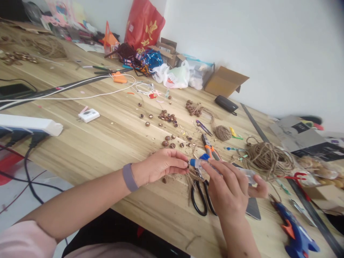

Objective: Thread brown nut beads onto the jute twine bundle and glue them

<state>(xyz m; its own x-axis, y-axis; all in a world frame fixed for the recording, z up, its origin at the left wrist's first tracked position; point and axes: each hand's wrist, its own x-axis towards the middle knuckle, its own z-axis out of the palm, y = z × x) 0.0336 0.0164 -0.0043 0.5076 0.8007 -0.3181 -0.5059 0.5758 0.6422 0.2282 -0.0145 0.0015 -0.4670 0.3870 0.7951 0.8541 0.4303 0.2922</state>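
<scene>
Tabletop (107, 143) of pale wood fills the view. At far left lies one white power strip (29, 123) with two black plugs in it. One small white box (88, 115) sits further in. Two cables (80, 91), one white and one dark, run across the back.

The left hand (161, 165) wears one purple wristband (129, 176). Its grip is narrow, thumb and fingertips pinched on one dark bit (187, 165) that is too small to identify. Beyond it brown nuts (168, 117) lie scattered, well over twenty, too small to count exactly.

The right hand (231, 190) has its grip closed around one clear tube (197, 163). The tube's blue tip points at the dark bit and almost touches it. Both are held just above the tabletop, over a tuft of loose twine fibres (192, 177).

Under the right hand lies one pair of scissors (200, 197) with two black loops. One pair of orange pliers (211, 148) lies just behind the tube.

Twine shows in two bundles, one small ball (222, 132) and one large loose tangle (266, 157) to its right. One black case (226, 104) and one open cardboard box (225, 80) stand near the wall. At the near right edge lies one blue glue gun (295, 233) with an orange trigger.
</scene>
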